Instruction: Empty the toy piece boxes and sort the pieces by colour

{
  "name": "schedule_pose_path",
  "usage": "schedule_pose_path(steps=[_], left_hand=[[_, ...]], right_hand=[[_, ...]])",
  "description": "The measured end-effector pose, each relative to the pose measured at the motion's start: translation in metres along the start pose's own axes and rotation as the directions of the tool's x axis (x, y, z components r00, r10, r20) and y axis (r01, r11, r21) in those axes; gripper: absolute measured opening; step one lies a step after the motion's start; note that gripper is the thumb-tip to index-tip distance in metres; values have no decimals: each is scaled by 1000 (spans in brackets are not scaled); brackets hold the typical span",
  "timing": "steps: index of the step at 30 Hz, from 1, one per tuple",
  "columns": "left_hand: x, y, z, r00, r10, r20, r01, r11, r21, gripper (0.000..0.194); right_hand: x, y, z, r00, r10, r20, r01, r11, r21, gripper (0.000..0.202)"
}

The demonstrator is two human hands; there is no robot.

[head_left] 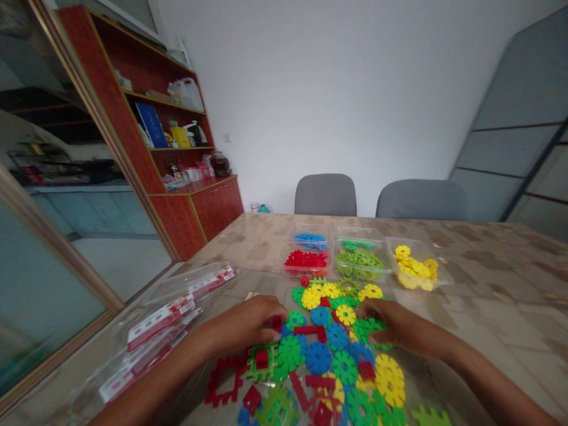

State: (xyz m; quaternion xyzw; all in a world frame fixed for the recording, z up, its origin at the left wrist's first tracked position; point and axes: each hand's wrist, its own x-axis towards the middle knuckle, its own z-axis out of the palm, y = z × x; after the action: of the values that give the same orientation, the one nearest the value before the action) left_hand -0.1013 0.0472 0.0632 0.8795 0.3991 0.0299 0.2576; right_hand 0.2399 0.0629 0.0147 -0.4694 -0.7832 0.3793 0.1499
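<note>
Colourful plastic pieces lie in a loose pile on the table: yellow discs (389, 380), blue discs (318, 358), green discs (289, 353), red pieces (224, 381) and light green lattice pieces (278, 407). At the pile's left side, my left hand (261, 319) has its fingers bent around a small red piece (277, 323). My right hand (390, 325) is at the right side, thumb and fingers apart over green discs (369, 332), touching the pile; nothing shows gripped in it.
Beyond the pile stand clear boxes of red pieces (306, 260), blue discs (310, 239), light green pieces (360, 260) and yellow discs (417, 269). Clear plastic packaging (162, 322) lies at the left. Two grey chairs (325, 195) stand behind the table (488, 284).
</note>
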Motion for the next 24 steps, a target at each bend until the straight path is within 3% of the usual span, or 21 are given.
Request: schedule_pose_path(steps=[8, 13, 17, 20, 24], left_hand=[[-1, 0, 1, 1000, -12, -11, 12, 1000, 3, 11], [0, -6, 4, 1000, -4, -28, 4, 1000, -24, 13], [1, -7, 5, 1000, -9, -14, 8, 1000, -21, 16], [3, -8, 5, 1000, -16, 0, 16, 1000, -12, 17], [3, -12, 8, 1000, -28, -14, 28, 1000, -14, 16]], right_hand=[[-8, 5, -12, 999, -49, -25, 51, 993, 104, 21], [0, 16, -44, 979, 17, -201, 18, 985, 169, 32], [22, 16, -85, 916, 95, -390, -13, 978, 209, 41], [52, 15, -115, 846, 134, -516, -18, 974, 225, 35], [97, 12, -140, 790, 156, -594, -19, 973, 230, 28]])
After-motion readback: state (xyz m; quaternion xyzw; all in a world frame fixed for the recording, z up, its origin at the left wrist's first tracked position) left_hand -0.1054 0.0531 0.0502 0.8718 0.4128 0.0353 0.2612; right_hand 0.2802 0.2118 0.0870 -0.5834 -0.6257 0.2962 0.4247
